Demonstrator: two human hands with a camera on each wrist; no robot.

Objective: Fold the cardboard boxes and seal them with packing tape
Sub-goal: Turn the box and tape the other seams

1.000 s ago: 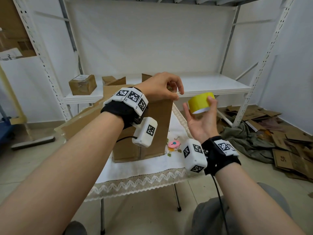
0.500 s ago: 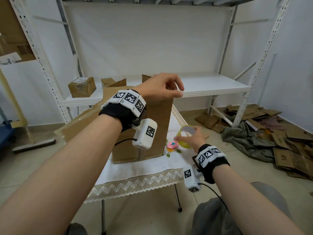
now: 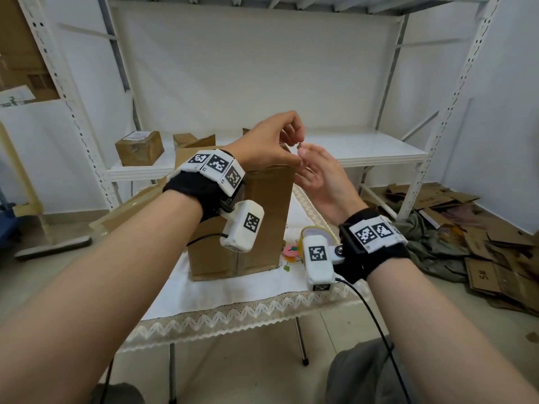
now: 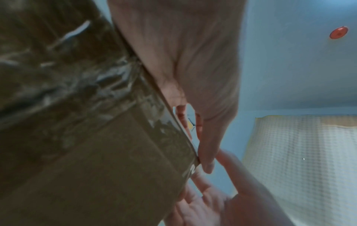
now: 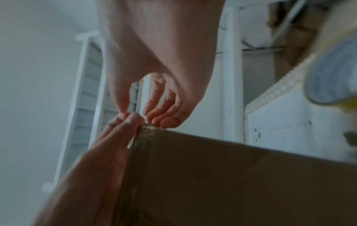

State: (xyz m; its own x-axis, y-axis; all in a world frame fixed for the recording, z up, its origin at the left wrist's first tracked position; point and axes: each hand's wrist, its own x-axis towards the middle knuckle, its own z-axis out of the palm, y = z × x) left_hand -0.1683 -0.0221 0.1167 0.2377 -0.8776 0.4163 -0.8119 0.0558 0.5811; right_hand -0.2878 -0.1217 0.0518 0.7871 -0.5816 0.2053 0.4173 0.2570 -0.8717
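Observation:
A tall brown cardboard box (image 3: 262,217) stands upright on the white-clothed table (image 3: 233,290). Clear tape (image 5: 142,136) runs over its top right corner and shines along its side (image 4: 115,85). My left hand (image 3: 287,139) hovers over that corner with curled fingers, and its thumb and fingertips (image 5: 164,120) pinch the tape end at the edge. My right hand (image 3: 303,158) is raised beside the box, its straight fingers (image 5: 127,120) against the taped corner. The yellow tape roll (image 3: 319,230) lies on the table right of the box, partly hidden by my right wrist camera.
A white metal shelf (image 3: 364,147) behind the table carries a small sealed box (image 3: 139,147). A pink item (image 3: 290,250) lies by the roll. Flattened cardboard (image 3: 495,258) and a grey cloth (image 3: 431,243) cover the floor at right. More cardboard (image 3: 131,205) leans left of the table.
My right hand put the yellow roll down on the table, then rose empty to the box's top right corner. My left hand lifted slightly off the top and now pinches at the corner.

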